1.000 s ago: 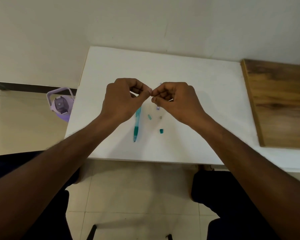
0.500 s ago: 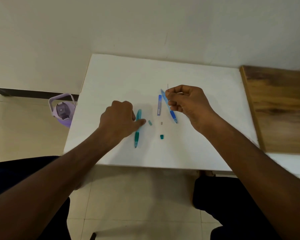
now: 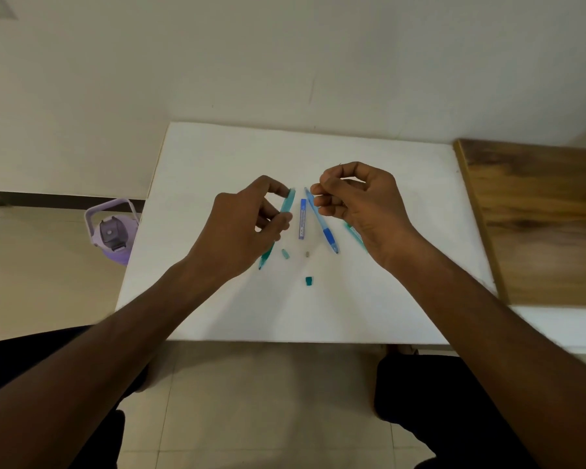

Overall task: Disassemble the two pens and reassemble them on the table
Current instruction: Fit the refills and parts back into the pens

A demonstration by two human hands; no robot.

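Teal pen barrel [image 3: 287, 202] is gripped by left hand [image 3: 247, 225]; something thin, too small to tell, is pinched by right hand [image 3: 359, 201], blue pen [image 3: 320, 221] just beside it on worktop [image 3: 217, 157].

You won't find any text you can read here: the small blue case [image 3: 302, 219] lying just left of the blue pen [image 3: 321, 221] carries a strip of pale print along its length, but it's far too small and blurred to make out any letters or numbers
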